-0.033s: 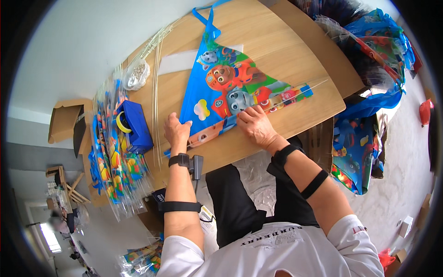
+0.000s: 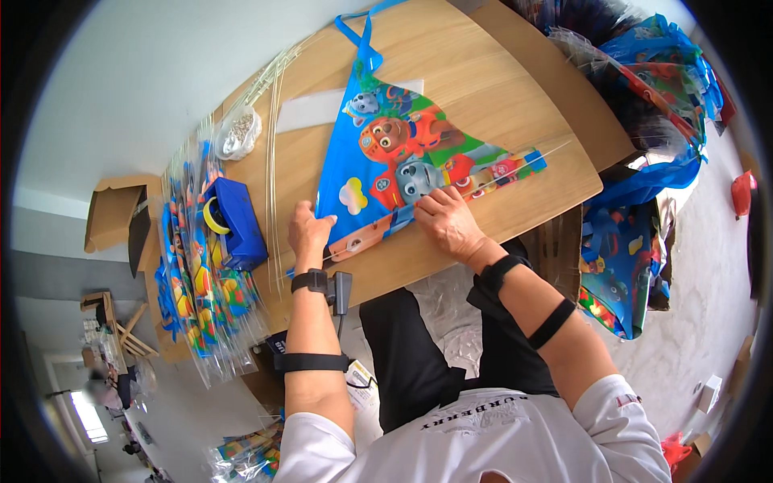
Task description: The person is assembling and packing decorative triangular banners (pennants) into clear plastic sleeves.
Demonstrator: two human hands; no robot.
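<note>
A blue triangular kite (image 2: 394,157) printed with cartoon animals lies flat on the wooden table (image 2: 515,105). My left hand (image 2: 308,229) presses on its lower left edge, fingers bent. My right hand (image 2: 445,219) rests flat on the lower middle of the kite, fingers spread along a thin rod that runs toward the right corner. Both wrists wear black bands. A blue ribbon (image 2: 362,36) trails from the kite's far tip.
A blue tape dispenser (image 2: 233,221) with a yellow roll sits left of my hands. A stack of wrapped kites (image 2: 197,282) lies at the table's left end. Thin white rods (image 2: 274,137), a small clear bag (image 2: 239,133) and a white strip (image 2: 318,109) lie beyond. More kites are piled at the right (image 2: 644,80).
</note>
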